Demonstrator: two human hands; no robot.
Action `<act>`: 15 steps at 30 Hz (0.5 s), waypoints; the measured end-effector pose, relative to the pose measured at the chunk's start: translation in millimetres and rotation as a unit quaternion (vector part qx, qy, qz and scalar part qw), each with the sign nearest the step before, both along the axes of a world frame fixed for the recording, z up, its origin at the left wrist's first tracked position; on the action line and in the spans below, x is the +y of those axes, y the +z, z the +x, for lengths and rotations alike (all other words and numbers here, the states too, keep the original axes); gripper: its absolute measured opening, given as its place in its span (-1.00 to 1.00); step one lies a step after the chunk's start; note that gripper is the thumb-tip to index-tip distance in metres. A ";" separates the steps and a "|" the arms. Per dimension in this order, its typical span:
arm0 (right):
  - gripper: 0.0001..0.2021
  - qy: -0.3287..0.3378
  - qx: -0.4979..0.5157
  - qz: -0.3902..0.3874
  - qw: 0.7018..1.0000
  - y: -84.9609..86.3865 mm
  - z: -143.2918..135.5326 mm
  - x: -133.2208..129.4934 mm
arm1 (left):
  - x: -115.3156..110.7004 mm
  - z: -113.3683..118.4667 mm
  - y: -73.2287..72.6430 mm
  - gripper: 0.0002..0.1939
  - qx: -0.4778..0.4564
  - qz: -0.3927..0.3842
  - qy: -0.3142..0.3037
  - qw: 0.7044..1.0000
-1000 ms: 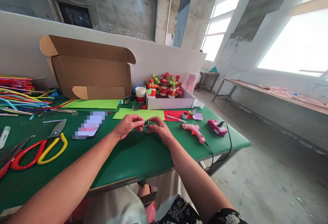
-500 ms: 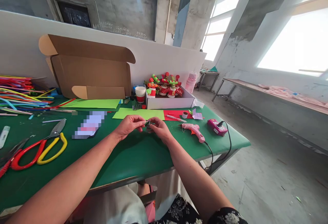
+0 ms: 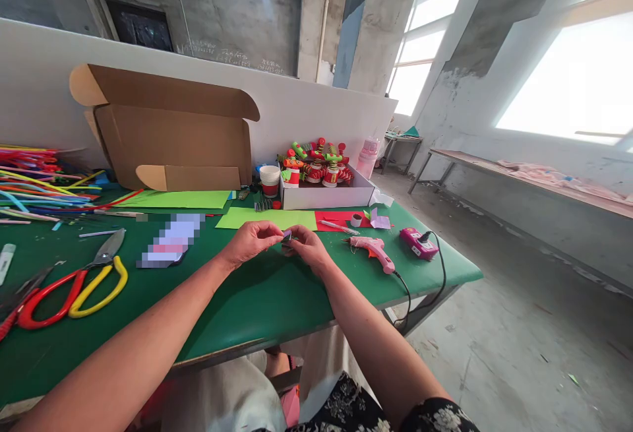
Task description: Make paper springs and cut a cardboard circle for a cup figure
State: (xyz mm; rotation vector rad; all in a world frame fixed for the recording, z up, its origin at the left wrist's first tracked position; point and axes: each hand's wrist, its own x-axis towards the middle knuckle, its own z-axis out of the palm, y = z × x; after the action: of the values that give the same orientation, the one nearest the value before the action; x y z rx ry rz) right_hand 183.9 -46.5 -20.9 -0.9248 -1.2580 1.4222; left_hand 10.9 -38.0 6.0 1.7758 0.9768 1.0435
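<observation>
Green smooth-topped worktop [image 3: 247, 313] lies beneath the left hand [image 3: 251, 243] and right hand [image 3: 308, 248], both nearly closed, fingertips pinching a small dark piece [image 3: 287, 239] mostly hidden between them. Just beyond lies a flat lime-green paper sheet [image 3: 267, 219]; rightward rests a pink plastic glue gun [image 3: 373, 250], leftward metal scissors with red and yellow handles [image 3: 99, 275].

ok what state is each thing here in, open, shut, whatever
Small dark piece: between left hand and right hand
Brown cardboard box: open
White cardboard box: open
Red and yellow handled metal scissors: blades look closed
Dark rectangular phone: screen lit
White and red paper cups: stacked
Pink plastic glue gun: lying down, heat unclear
Magenta power block: plug inserted
</observation>
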 end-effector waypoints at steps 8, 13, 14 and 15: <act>-0.77 0.002 -0.013 0.007 1.000 1.7 0.8 -1.4 | 2.9 0.1 -4.4 -0.75 0.031 0.053 0.009 0.998; -0.81 -0.019 -0.040 0.031 0.999 -1.8 -0.8 0.0 | 4.3 -0.1 -7.4 -0.75 0.048 0.081 0.012 0.996; -0.82 -0.023 -0.049 0.040 0.998 -3.1 -1.1 0.7 | 4.5 -0.1 -7.9 -0.75 0.051 0.085 0.013 0.995; -0.83 -0.027 -0.058 0.048 0.997 -4.5 -1.4 1.5 | 4.7 0.1 -8.3 -0.76 0.054 0.089 0.015 0.995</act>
State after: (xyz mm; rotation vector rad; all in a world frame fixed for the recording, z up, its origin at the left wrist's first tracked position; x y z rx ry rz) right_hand 182.5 -45.0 -25.4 -0.9805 -1.3654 1.2696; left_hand 11.0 -33.3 -2.4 1.9853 1.0038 1.0909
